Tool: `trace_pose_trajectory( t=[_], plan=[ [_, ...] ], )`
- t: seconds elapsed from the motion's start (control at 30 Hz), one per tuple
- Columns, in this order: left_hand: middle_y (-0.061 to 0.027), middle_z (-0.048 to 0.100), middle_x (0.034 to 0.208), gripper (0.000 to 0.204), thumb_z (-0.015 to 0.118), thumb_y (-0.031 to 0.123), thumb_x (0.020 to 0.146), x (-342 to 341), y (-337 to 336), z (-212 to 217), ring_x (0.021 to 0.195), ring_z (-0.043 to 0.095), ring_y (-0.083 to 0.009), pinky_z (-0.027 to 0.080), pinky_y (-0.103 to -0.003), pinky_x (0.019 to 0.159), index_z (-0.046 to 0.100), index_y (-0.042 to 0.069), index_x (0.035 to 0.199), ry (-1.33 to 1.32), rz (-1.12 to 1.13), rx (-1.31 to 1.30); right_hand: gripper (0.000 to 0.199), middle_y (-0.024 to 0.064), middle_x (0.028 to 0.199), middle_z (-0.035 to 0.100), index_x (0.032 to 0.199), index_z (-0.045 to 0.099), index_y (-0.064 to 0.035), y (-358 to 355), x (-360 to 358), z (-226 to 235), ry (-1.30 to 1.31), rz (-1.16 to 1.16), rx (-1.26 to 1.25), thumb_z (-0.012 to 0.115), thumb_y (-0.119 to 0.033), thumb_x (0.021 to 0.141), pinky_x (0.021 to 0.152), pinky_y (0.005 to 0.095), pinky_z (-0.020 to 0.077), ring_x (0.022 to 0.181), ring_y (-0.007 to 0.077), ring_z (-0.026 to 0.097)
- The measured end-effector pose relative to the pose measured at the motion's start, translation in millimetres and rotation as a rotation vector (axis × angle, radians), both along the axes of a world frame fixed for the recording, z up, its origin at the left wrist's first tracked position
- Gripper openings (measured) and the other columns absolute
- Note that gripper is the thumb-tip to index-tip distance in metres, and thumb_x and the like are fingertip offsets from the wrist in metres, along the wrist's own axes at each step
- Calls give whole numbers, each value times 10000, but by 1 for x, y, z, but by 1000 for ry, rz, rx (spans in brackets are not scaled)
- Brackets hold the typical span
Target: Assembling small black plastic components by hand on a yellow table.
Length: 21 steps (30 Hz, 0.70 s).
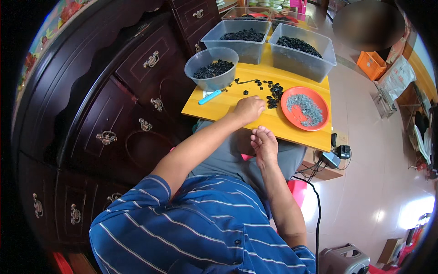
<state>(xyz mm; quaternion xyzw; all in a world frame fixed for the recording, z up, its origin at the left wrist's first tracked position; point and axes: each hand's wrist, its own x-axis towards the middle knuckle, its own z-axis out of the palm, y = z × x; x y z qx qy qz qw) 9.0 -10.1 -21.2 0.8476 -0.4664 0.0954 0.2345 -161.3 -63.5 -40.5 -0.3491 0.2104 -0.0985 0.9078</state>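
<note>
My left hand (250,109) rests at the near part of the yellow tabletop (214,107), back of the hand up and fingers curled together. Just past its fingertips lies a loose pile of small black oval pieces (275,93). My right hand (265,144) hangs at the table's near edge, palm partly turned up, fingers bent and pressed together. Whatever either hand may hold is too small or hidden to make out. Right of the pile sits a red plate (287,113) with many thin silvery metal pieces (306,108). A tool with a light-blue handle (211,97) lies left of my left hand.
A round clear tub (191,73) and two rectangular clear bins (250,54) (310,68) hold black pieces along the table's far side. Dark wooden drawers (132,91) stand close on the left. Adapters with cables (331,159) and a grey stool (345,260) are at the right.
</note>
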Motion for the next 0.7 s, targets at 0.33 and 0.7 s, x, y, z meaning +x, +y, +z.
trace_pose_trajectory(
  t=[0.33,0.7],
  plan=[
    [17,646,749,142,687,151,915,-49,28,25,650,547,-52,455,-235,575,678,15,879,973,-224,-237,173,2,865,613,1034,551,-85,5,0,8,-64,-322,-94,575,-256,1012,613,224,460,708,78,576],
    [-12,685,754,150,716,187,867,-23,-27,45,640,600,-100,490,-274,607,710,39,887,559,-322,-60,160,13,820,613,990,543,-94,2,2,2,17,-237,-4,529,-250,1025,600,245,465,661,95,560]
  ],
)
